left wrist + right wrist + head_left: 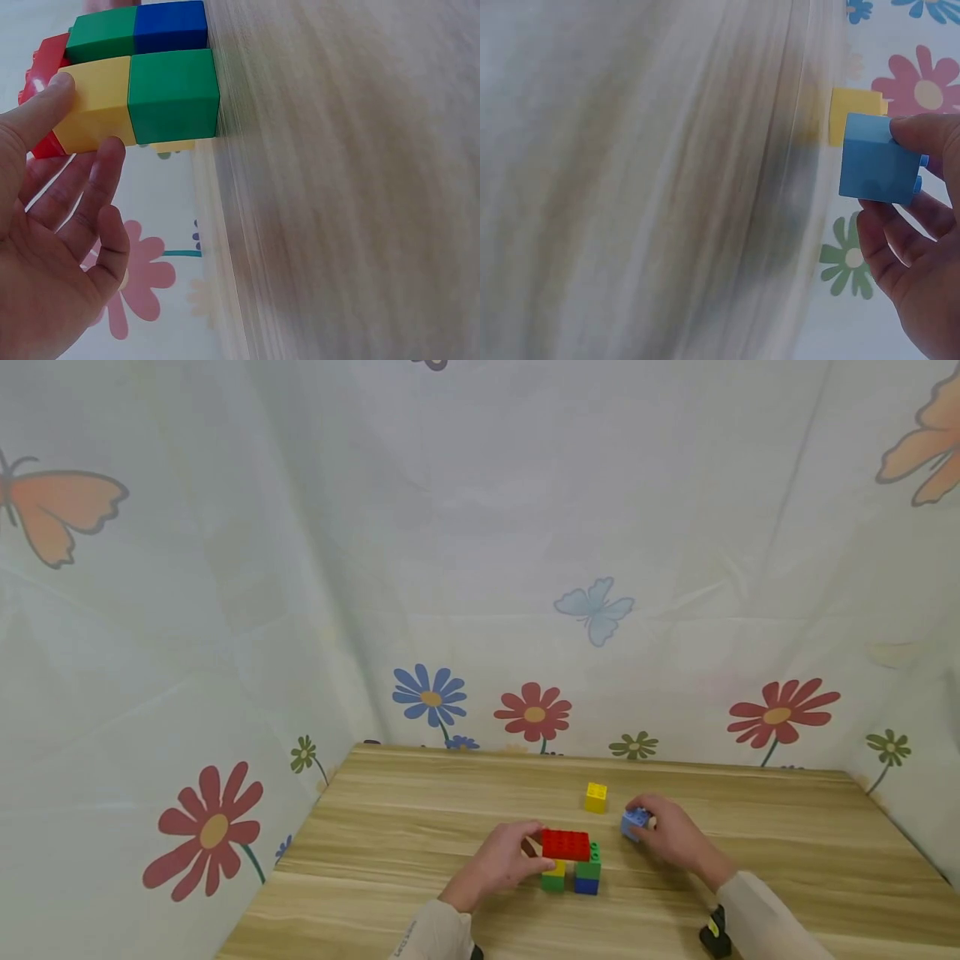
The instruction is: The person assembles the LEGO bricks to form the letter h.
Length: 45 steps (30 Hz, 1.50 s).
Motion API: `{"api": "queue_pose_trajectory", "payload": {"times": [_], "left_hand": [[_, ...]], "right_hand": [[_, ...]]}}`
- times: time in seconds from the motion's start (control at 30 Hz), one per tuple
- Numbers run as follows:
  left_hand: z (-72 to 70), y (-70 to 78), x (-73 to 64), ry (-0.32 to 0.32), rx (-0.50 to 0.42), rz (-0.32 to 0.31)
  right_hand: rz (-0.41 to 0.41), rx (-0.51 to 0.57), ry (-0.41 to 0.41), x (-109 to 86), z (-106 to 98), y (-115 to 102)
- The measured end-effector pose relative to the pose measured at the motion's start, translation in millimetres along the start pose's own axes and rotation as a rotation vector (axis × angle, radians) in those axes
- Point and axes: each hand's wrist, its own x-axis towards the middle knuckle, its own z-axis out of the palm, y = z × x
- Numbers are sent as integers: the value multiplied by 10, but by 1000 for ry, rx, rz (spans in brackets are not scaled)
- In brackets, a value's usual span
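My left hand (504,860) holds a small toy-brick structure at its left side, thumb against the yellow brick (96,105) by the red one and fingertips on the far side. A flat red brick (566,845) spans the top of two stacks. On the left, yellow sits over a green brick (174,97); on the right, a green brick (589,868) rests over a dark blue brick (587,886). To the right, my right hand (671,837) pinches a light blue brick (881,165) between thumb and fingers. Whether this brick touches the table cannot be told.
A loose yellow brick (596,798) stands on the wooden table (405,810), behind and left of the light blue one. A small black object (716,935) shows by the right sleeve. A curtain printed with flowers and butterflies hangs behind the table and at its sides.
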Motion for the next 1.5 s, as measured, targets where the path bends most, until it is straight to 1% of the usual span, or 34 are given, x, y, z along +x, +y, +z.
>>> {"api": "queue_pose_trajectory", "payload": {"times": [0.23,0.5,0.87,1.17,1.3,1.5], "left_hand": [[1,-4,0,1,-12,-12],[7,-4,-4,7,-8,5],[0,0,-7,4,-16,8],[2,1,-5,4,-9,8],[0,3,0,2,-13,3],[2,5,-5,5,-16,4]], "right_hand": [[-18,-25,-25,-66,-20,-108],[-89,-54,-20,-95,-59,-231],[-187,-52,12,-126,-105,-457],[-180,-59,11,-159,-168,-679],[-219,-53,28,-171,-201,-770],[-286,-38,52,-168,-194,-833]]}}
